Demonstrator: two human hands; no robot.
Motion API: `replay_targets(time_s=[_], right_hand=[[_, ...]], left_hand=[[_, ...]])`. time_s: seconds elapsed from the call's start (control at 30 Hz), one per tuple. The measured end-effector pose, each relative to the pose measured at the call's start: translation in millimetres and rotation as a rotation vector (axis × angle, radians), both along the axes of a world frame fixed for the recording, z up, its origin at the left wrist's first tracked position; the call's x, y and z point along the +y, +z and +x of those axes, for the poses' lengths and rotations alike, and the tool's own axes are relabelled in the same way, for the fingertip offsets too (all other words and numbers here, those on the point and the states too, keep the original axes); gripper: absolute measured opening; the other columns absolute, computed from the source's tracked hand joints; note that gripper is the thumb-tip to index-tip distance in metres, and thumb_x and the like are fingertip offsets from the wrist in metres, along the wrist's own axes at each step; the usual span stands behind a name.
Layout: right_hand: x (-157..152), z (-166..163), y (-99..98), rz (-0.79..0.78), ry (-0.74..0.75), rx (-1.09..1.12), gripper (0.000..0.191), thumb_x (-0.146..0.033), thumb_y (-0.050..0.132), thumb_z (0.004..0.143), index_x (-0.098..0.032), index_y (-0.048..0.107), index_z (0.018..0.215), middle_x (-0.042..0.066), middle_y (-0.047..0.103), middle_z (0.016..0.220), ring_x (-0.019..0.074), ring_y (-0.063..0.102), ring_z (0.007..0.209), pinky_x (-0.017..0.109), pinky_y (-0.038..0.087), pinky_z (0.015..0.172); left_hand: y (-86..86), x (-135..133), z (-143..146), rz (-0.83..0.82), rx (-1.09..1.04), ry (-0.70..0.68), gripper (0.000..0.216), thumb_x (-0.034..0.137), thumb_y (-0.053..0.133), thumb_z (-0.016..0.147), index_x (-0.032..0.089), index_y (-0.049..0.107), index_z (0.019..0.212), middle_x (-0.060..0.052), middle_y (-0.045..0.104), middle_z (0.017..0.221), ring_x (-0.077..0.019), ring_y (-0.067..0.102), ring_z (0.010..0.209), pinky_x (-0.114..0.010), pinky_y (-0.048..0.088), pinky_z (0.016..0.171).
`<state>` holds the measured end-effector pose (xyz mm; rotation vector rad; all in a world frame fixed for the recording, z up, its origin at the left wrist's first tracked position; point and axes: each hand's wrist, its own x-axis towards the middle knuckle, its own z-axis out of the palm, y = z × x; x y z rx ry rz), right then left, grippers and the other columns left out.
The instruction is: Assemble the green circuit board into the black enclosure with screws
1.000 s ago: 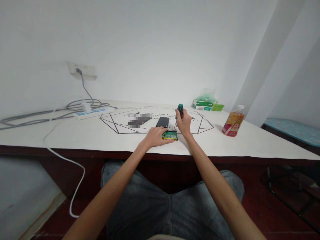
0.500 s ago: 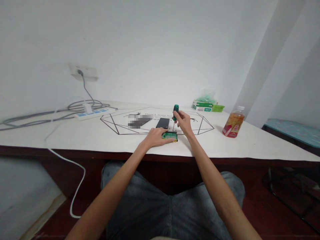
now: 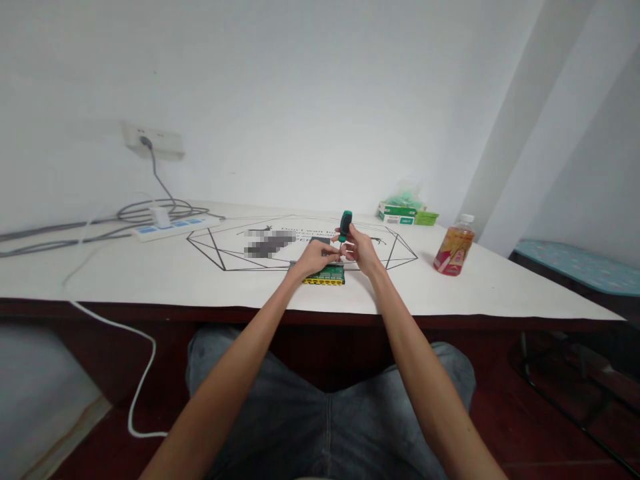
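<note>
One screwdriver (image 3: 345, 225) stands nearly upright in the head view, gripped by the right hand (image 3: 363, 253) at the far edge of the circuit board (image 3: 331, 272), on the bench's (image 3: 150, 273) near side. Left hand (image 3: 315, 257) fingers gather by its tip, their hold unclear. Probably screw work; next calls for steady alignment.
</note>
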<state>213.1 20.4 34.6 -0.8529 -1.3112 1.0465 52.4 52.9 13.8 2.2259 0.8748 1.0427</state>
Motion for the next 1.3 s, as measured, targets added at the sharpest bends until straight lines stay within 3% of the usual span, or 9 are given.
replay_targets(time_s=[0.27,0.5,0.63,0.83,1.3], right_hand=[[2.2,0.2,-8.4,0.016,0.077,0.022,0.045,-0.055,0.081,0.061,-0.017,0.066,0.08,0.003,0.07,0.08,0.0062,0.05,0.049,0.019,0.026,0.039],[6.9,2.9,-12.5,0.038,0.133,0.099,0.046,-0.048,0.087,0.056,-0.017,0.06,0.077,0.001,0.067,0.068,0.0076,0.051,0.044,0.019,0.027,0.037],[7.2,4.3,-12.7,0.023,0.16,0.115,0.047,-0.047,0.087,0.058,-0.019,0.058,0.081,0.001,0.069,0.071,0.0084,0.054,0.046,0.019,0.03,0.037],[4.0,3.9,-11.7,-0.013,0.142,0.1,0.043,-0.048,0.085,0.061,-0.017,0.065,0.084,0.004,0.069,0.081,0.0092,0.058,0.051,0.019,0.031,0.037],[0.3,3.9,-9.5,-0.035,0.197,0.096,0.042,-0.048,0.084,0.062,-0.016,0.067,0.084,0.002,0.065,0.075,0.0089,0.054,0.05,0.021,0.033,0.041]], left_hand=[[-9.7,3.3,-2.4,0.011,-0.094,0.078,0.029,0.04,0.071,0.072,0.015,0.081,0.084,-0.006,0.076,0.078,-0.0247,0.07,0.081,-0.033,0.053,0.075],[-8.4,-1.2,-1.9,-0.018,-0.112,-0.016,0.028,0.039,0.071,0.071,0.015,0.08,0.083,-0.006,0.078,0.083,-0.0249,0.071,0.084,-0.033,0.054,0.079],[-11.2,1.3,-2.3,-0.027,-0.132,-0.053,0.024,0.036,0.07,0.073,0.015,0.08,0.079,-0.006,0.077,0.08,-0.023,0.071,0.079,-0.033,0.053,0.077],[-12.3,2.2,-1.9,-0.004,-0.131,0.022,0.021,0.031,0.069,0.072,0.015,0.079,0.079,-0.005,0.076,0.076,-0.0213,0.07,0.074,-0.03,0.053,0.073],[-10.8,-0.2,-2.3,-0.004,-0.064,0.007,0.022,0.034,0.068,0.074,0.016,0.08,0.079,-0.005,0.077,0.076,-0.0209,0.07,0.075,-0.029,0.053,0.071]])
